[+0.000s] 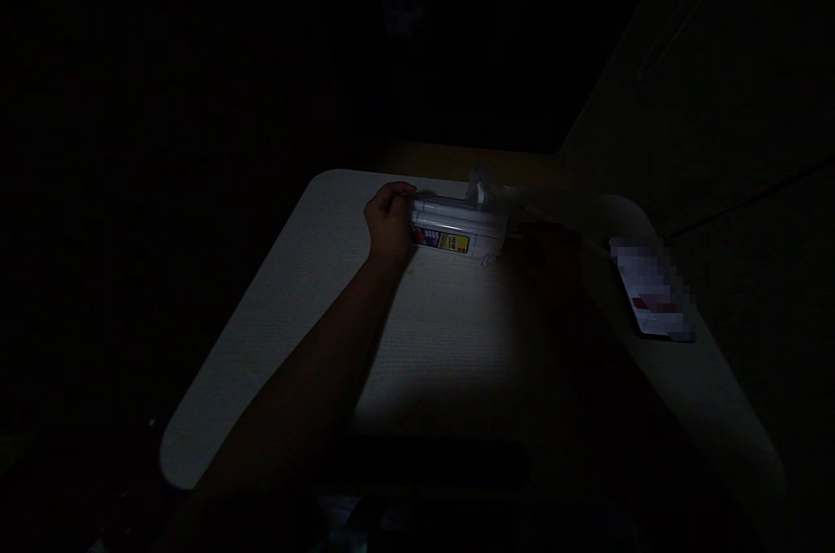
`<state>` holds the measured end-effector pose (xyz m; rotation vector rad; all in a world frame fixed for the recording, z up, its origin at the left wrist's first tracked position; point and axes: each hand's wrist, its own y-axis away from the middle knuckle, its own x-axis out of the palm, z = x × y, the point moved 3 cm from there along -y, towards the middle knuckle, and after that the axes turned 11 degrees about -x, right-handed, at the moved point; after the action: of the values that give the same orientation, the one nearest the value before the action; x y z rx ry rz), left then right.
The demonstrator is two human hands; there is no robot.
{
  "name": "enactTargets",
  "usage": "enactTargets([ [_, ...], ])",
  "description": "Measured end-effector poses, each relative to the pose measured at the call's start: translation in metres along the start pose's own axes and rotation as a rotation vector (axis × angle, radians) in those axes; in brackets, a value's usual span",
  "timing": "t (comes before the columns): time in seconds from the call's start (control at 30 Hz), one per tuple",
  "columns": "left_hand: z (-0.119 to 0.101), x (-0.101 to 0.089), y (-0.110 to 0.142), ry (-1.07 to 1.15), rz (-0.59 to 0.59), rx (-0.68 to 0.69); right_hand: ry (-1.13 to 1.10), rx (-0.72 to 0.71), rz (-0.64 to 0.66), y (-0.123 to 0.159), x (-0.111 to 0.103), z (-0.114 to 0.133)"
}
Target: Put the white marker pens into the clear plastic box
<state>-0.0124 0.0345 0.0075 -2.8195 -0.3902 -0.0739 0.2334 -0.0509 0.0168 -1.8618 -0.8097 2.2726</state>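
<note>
The scene is very dark. My left hand (390, 221) reaches across a pale table (293, 309) and its curled fingers grip the left end of a white plastic-wrapped pack (458, 225) with a yellow and blue label. The pack lies on the table near its far edge, with a bit of crumpled wrap sticking up at its top right. My right hand (551, 253) is a dim shape in shadow just right of the pack. Its fingers cannot be made out.
A flat white card or paper (652, 290) with a red mark lies at the table's right side. A thin cable (750, 201) runs across the dark area to the right. The surroundings beyond the table are black.
</note>
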Motion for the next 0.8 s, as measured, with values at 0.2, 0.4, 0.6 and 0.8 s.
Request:
enactTargets([
  [0.2,-0.004,0.0,0.002,0.018,-0.017,-0.021,0.038,-0.01,-0.039,0.0,-0.003,0.009],
  [0.4,-0.005,0.0,0.002,0.011,-0.019,-0.023,-0.005,-0.036,-0.006,-0.003,0.001,0.009],
  [0.6,-0.001,-0.001,0.001,0.051,-0.021,-0.063,0.042,0.082,-0.007,0.002,-0.005,-0.005],
  [0.8,0.0,-0.002,0.0,0.043,-0.05,-0.023,0.046,0.138,-0.047,0.008,-0.011,-0.021],
])
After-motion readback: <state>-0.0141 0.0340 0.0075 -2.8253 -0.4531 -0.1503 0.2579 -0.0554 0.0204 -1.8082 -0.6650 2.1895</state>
